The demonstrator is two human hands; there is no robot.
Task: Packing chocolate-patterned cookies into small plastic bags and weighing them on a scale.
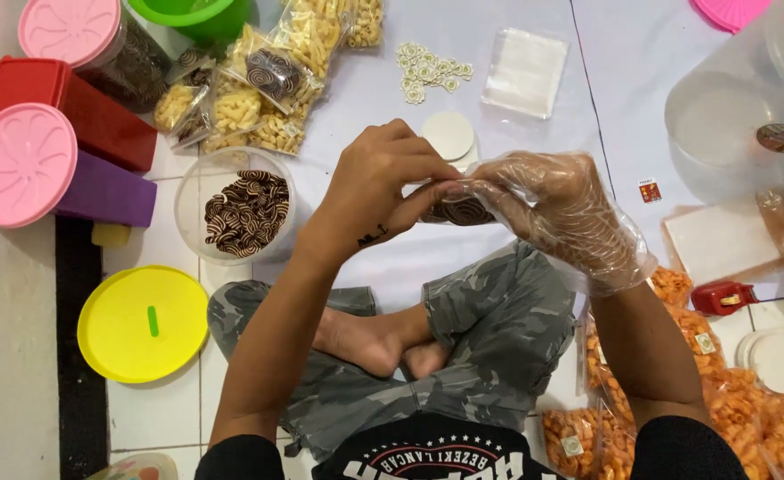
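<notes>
**Q:** What do the two hands hold at centre frame?

**A:** A small clear bag of striped brown biscuits (459, 212). The left hand (376, 187), bare, pinches the bag's upper edge between thumb and fingers. The right hand (562, 213), inside a loose transparent plastic glove, meets it from the other side, fingertips (474, 188) closed on the same edge. The two hands touch — the bag hangs just below them, above the person's crossed legs in camouflage trousers (498, 329).

**Q:** Where do the biscuits come from in this view?

**A:** That cannot be told. A round clear tub (194, 191) holding the same striped biscuits sits on the floor near the left forearm. Below it lies a yellow lid (120, 338).

**Q:** What lies at far left?

**A:** Two pink lids (20, 164) on containers, a red box (98, 120) and a purple one (107, 191).

**Q:** And beyond the hands?

**A:** Filled snack bags (267, 80) in a heap at upper left, a scatter of small round stickers (427, 69), a white disc (448, 135) just behind the knuckles, and a stack of empty clear bags (525, 71) on the white sheet (392, 258).

**Q:** On the person's right?

**A:** Bags of orange snacks (747, 409) beside the thigh, a small red tape dispenser (721, 298), and a large translucent tub (730, 124) — well apart from the hands.
</notes>
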